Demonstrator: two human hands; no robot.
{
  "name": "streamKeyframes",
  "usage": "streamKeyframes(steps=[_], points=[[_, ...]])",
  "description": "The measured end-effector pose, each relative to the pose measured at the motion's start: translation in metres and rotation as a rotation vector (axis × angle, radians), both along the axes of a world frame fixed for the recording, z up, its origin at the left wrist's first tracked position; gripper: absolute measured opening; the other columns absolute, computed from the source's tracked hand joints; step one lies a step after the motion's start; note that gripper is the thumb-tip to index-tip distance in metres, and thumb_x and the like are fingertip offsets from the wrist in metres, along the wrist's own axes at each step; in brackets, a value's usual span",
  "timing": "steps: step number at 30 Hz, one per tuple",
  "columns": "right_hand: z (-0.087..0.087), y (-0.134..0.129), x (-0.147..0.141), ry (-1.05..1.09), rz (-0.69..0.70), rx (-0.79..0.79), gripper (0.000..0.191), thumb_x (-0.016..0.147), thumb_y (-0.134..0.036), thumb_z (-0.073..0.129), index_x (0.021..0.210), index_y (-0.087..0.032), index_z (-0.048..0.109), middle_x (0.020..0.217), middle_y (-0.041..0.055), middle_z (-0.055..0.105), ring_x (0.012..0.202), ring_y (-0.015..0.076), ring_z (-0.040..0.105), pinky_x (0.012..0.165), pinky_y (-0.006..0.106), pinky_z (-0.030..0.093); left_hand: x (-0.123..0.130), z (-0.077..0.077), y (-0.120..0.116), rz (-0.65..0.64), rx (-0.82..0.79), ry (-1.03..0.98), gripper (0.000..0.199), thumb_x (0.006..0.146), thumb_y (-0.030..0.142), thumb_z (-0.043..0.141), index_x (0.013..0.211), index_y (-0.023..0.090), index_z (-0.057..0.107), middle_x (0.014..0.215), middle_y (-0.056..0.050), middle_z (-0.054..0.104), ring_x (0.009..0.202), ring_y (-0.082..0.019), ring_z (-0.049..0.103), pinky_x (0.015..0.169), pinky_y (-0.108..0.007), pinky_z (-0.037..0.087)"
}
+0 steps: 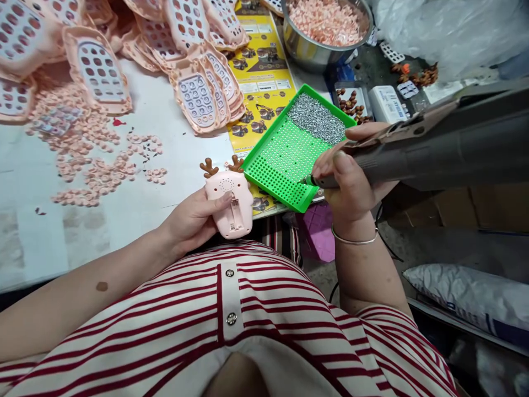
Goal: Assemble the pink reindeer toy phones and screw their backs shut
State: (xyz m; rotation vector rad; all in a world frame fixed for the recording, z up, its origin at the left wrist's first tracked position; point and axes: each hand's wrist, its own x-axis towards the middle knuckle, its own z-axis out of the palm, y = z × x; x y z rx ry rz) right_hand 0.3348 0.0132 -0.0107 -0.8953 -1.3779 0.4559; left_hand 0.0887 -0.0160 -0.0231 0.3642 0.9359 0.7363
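My left hand (198,218) is closed around a pink toy casing (230,207) with brown antlers, its back up and its battery slot uncovered. The thumb presses near the top of that slot. In my right hand (351,179) is a dark power screwdriver (413,157), its tip pointing left over the near edge of a green perforated tray (285,157). Small silver screws (316,118) are heaped at the tray's far end. Whether a screw sits on the tip is too small to tell.
Pink shells with keypads (198,102) are piled at the back left, beside scattered small pink pieces (103,171). Behind the tray stands a metal bowl (326,58) of pink parts. Brown pieces (351,105) and a white box (387,103) lie right of it.
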Motion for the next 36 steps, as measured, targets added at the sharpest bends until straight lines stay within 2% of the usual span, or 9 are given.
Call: streamKeyframes(steps=[10,15,17,20,23,26,29,33,36], points=[[-0.014,0.005,0.000,-0.021,0.033,0.022,0.043,0.087,-0.062,0.065,0.121,-0.039,0.052,0.085,-0.0021,0.061,0.062,0.0173,0.062,0.054,0.033,0.054,-0.001,0.002,0.001,-0.022,0.001,-0.004,0.042,0.068,0.023,0.091,0.107,0.015,0.076,0.096,-0.007,0.079,0.083,-0.019,0.074,0.075,-0.027,0.065],[-0.014,0.003,-0.002,-0.034,0.034,0.060,0.035,0.089,-0.058,0.065,0.116,-0.038,0.055,0.087,-0.0027,0.059,0.053,0.0133,0.053,0.049,0.031,0.049,-0.001,0.000,-0.001,-0.026,0.006,0.002,0.046,0.067,0.024,0.092,0.109,0.015,0.076,0.098,-0.007,0.079,0.083,-0.020,0.074,0.075,-0.028,0.065],[-0.015,0.004,-0.003,-0.015,0.046,0.066,0.035,0.088,-0.057,0.066,0.116,-0.038,0.055,0.090,-0.0026,0.060,0.054,0.0132,0.054,0.050,0.031,0.049,-0.001,-0.001,-0.001,-0.025,0.013,0.004,0.046,0.067,0.024,0.092,0.109,0.015,0.076,0.097,-0.007,0.079,0.082,-0.020,0.073,0.074,-0.028,0.064],[-0.013,0.005,-0.004,-0.014,0.058,-0.023,0.038,0.087,-0.061,0.065,0.115,-0.037,0.055,0.086,-0.0009,0.060,0.062,0.0181,0.062,0.057,0.035,0.054,-0.001,0.000,0.000,-0.016,0.022,0.009,0.041,0.069,0.024,0.090,0.106,0.015,0.076,0.096,-0.008,0.079,0.083,-0.021,0.073,0.076,-0.029,0.063],[-0.008,0.004,-0.006,-0.030,0.026,-0.101,0.039,0.085,-0.065,0.065,0.110,-0.035,0.058,0.083,0.0006,0.059,0.065,0.0209,0.065,0.057,0.038,0.056,-0.003,0.003,0.000,-0.003,0.008,0.011,0.033,0.072,0.019,0.086,0.103,0.014,0.076,0.099,-0.010,0.079,0.089,-0.024,0.073,0.084,-0.034,0.062],[-0.001,0.001,-0.008,-0.030,-0.043,-0.100,0.036,0.083,-0.063,0.068,0.103,-0.035,0.057,0.087,0.0007,0.061,0.058,0.0176,0.061,0.050,0.035,0.051,-0.006,0.005,-0.002,0.001,-0.016,-0.013,0.035,0.071,0.014,0.083,0.105,0.013,0.074,0.102,-0.011,0.078,0.093,-0.026,0.073,0.089,-0.037,0.060],[0.002,0.001,-0.011,-0.020,-0.075,-0.079,0.034,0.081,-0.060,0.071,0.099,-0.035,0.058,0.084,-0.0009,0.061,0.048,0.0134,0.053,0.044,0.033,0.045,-0.011,0.004,-0.005,-0.008,-0.035,-0.026,0.036,0.071,0.013,0.083,0.106,0.013,0.074,0.099,-0.010,0.078,0.088,-0.025,0.073,0.084,-0.036,0.060],[0.000,0.002,-0.010,0.013,-0.037,-0.052,0.028,0.083,-0.052,0.073,0.102,-0.034,0.061,0.084,-0.0024,0.062,0.046,0.0117,0.050,0.044,0.031,0.042,-0.014,0.002,-0.007,-0.029,-0.019,-0.029,0.037,0.070,0.015,0.086,0.104,0.013,0.074,0.093,-0.009,0.077,0.082,-0.022,0.072,0.078,-0.034,0.060],[0.002,0.000,-0.009,0.053,0.014,-0.013,0.023,0.085,-0.043,0.074,0.103,-0.035,0.063,0.074,-0.0044,0.057,0.045,0.0119,0.048,0.046,0.031,0.039,-0.013,0.002,-0.006,-0.033,-0.012,-0.036,0.040,0.070,0.014,0.085,0.108,0.014,0.072,0.095,-0.009,0.077,0.082,-0.022,0.072,0.078,-0.034,0.059]])
